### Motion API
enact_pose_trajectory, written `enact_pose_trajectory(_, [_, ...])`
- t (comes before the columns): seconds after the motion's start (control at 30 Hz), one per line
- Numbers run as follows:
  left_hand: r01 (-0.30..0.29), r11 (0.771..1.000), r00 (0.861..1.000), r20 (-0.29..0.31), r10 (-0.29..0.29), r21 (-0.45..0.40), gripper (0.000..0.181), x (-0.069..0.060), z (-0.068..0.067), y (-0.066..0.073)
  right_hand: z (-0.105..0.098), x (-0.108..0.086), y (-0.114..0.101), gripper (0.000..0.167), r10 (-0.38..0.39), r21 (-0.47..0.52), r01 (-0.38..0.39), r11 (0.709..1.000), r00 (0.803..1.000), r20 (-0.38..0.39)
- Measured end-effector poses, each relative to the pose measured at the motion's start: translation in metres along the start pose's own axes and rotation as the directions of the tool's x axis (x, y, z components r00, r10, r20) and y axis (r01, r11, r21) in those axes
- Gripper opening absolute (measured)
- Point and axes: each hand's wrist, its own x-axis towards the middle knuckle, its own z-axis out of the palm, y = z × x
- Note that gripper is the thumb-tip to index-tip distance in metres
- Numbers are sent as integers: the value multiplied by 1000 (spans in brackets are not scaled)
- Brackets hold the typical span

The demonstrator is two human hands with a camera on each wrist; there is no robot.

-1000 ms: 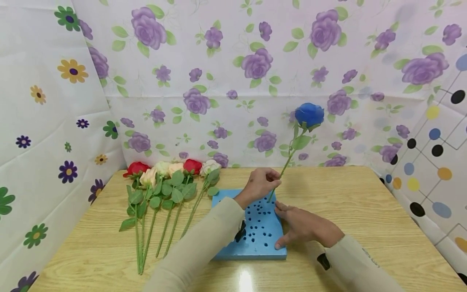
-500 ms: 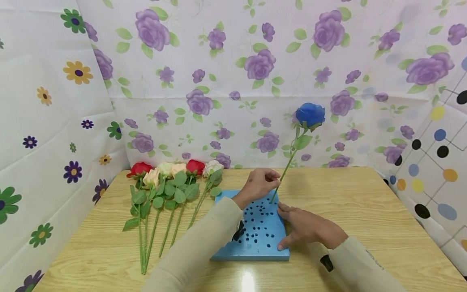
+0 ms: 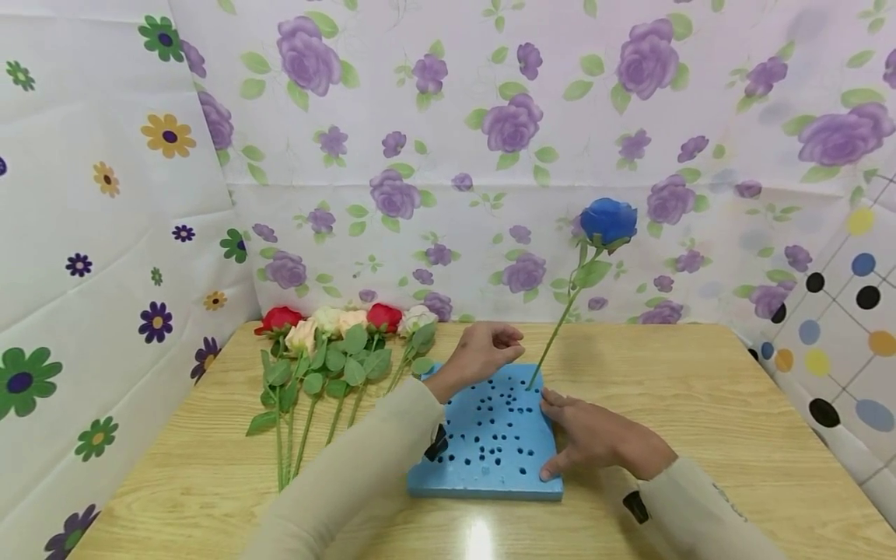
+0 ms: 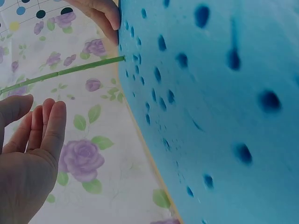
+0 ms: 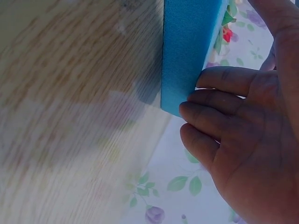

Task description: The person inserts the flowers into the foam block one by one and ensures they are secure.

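Note:
A blue rose [image 3: 609, 222] stands tilted to the right, the foot of its stem in the far right part of a blue foam block [image 3: 483, 486] full of holes. My left hand [image 3: 483, 354] is left of the stem, apart from it, fingers loosely bent and holding nothing. In the left wrist view a gap shows between the left hand [image 4: 32, 154] and the green stem [image 4: 70, 71]. My right hand [image 3: 609, 439] rests along the block's right edge, and in the right wrist view the fingertips of the right hand [image 5: 247, 135] touch the block's side [image 5: 184, 56].
Several roses, red [image 3: 280, 319], cream and white [image 3: 418, 319], lie on the wooden table [image 3: 700, 420] left of the block, stems toward the front. A flowered cloth [image 3: 448, 117] hangs behind the table, with patterned cloths at both sides.
My left hand has let go of the blue rose's stem and moved slightly left. The rose stands in the block unheld. The right hand stays at the block's edge; the view has shifted a little.

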Motion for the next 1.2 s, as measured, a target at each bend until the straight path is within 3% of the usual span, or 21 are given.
enact_pose_trajectory(0.2, [-14, 1000, 1000, -4, 14, 25, 19, -11, -16, -8, -1, 1, -3, 117, 5, -16, -5, 1000, 1000, 1])
enact_pose_trajectory(0.37, [-11, 1000, 1000, -1, 11, -16, 22, -22, -34, -16, -2, -1, -5, 118, 19, -27, -19, 999, 1000, -4])
enact_pose_trajectory(0.47, [11, 1000, 999, -33, -11, -21, 22, -30, -47, -23, -3, -2, -4, 117, 24, -29, -25, 999, 1000, -13])
enact_pose_trajectory(0.7, [46, 998, 993, -108, -49, -31, 22, -59, -77, -41, -1, 0, -6, 117, 29, -5, -29, 1000, 1000, 1])
enact_pose_trajectory(0.93, [58, 997, 993, -101, -63, -55, 27, -85, -111, -50, 0, 2, -7, 117, 23, -27, -23, 999, 1000, 1])
enact_pose_trajectory(1.2, [109, 986, 986, -111, -123, -124, 33, -112, -131, -71, -1, -1, -7, 116, 8, -31, -8, 999, 1000, 6])
